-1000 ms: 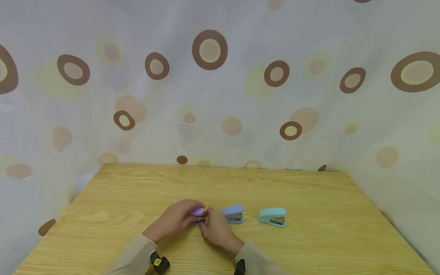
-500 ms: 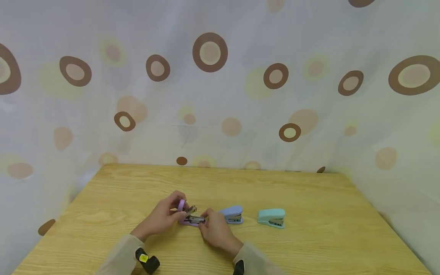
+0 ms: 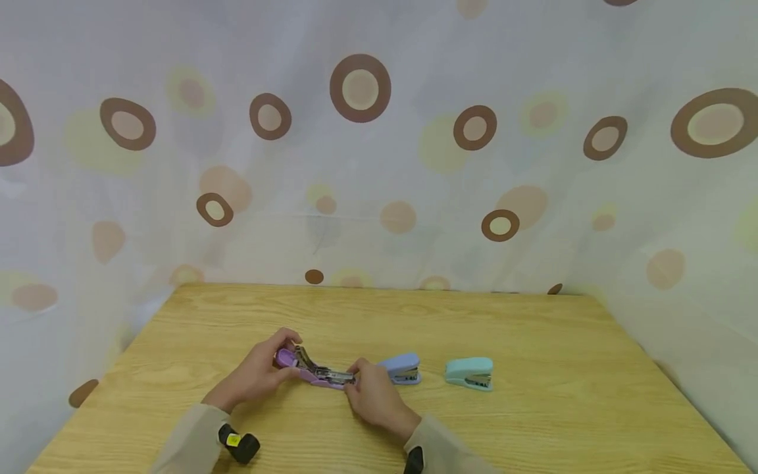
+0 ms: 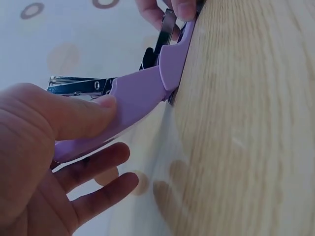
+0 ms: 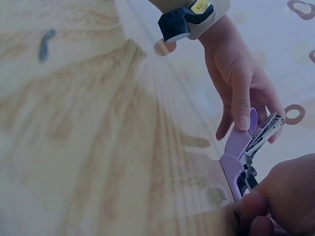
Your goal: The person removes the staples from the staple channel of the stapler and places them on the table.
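A purple stapler [image 3: 320, 381] lies on the wooden table, swung wide apart so its metal inner parts show. My left hand [image 3: 258, 372] grips its purple top cover [image 4: 138, 96] between thumb and fingers, the cover tipped back to the left. In the left wrist view, two fingers of that hand stand free below the cover. My right hand [image 3: 376, 395] pinches the front end of the stapler's base, hiding its tip. Just behind the right hand sits a blue stapler [image 3: 404, 367], its left end partly hidden by that hand.
A mint-green stapler [image 3: 469, 373] stands on the table right of the blue one. The wooden table [image 3: 533, 421] reaches back to a patterned curtain [image 3: 379, 164], which also hangs along both sides.
My left hand has moved left, swinging the purple stapler's top cover up and back away from its base. My right hand stays at the base's front end.
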Demonstrator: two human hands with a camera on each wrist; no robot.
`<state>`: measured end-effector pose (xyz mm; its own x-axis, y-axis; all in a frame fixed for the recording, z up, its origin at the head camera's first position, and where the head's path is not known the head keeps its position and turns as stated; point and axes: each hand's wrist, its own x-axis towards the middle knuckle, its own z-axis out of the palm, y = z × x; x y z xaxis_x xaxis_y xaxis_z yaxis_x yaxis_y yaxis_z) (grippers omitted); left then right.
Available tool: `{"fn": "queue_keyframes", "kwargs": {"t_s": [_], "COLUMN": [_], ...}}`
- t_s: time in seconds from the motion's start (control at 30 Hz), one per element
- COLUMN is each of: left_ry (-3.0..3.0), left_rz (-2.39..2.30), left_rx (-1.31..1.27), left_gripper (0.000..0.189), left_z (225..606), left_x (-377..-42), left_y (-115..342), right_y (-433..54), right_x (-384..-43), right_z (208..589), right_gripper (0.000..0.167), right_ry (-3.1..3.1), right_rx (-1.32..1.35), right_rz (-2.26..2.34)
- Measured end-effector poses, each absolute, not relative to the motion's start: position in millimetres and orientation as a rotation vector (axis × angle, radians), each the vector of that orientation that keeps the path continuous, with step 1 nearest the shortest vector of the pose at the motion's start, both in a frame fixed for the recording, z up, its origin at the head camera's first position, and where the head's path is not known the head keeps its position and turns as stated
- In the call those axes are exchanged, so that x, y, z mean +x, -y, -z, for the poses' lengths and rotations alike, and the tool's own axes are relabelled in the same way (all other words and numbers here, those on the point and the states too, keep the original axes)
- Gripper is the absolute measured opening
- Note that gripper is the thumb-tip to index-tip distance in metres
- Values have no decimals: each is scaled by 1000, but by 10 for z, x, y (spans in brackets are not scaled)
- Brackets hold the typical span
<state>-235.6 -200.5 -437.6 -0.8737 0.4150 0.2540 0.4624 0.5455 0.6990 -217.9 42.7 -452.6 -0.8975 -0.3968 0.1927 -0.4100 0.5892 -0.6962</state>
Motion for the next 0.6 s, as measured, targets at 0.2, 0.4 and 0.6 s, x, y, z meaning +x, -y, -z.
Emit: {"fn": "queue_keyframes", "kwargs": {"t_s": [0.2,0.4,0.6], "left_ry": [2731,2716,2846], "left_rz": [1147,1001,787], "left_rx": [-805,-916,-985], "left_gripper": [44,35,26], "left_z": [4331,4222,4068], "left_x": [-2397,-2457,-2467], "left_y": [1938,1826,1675], "right_y": [-468,-484,-477], "right_x": [-2193,-2225,-2198], "right_z": [4504,4515,4556], "right_gripper": [16,15,15], "right_ry": [2787,2783,2792], "right_rx": [704,710,692], "right_rz": [-1267,-1257,-1337]}}
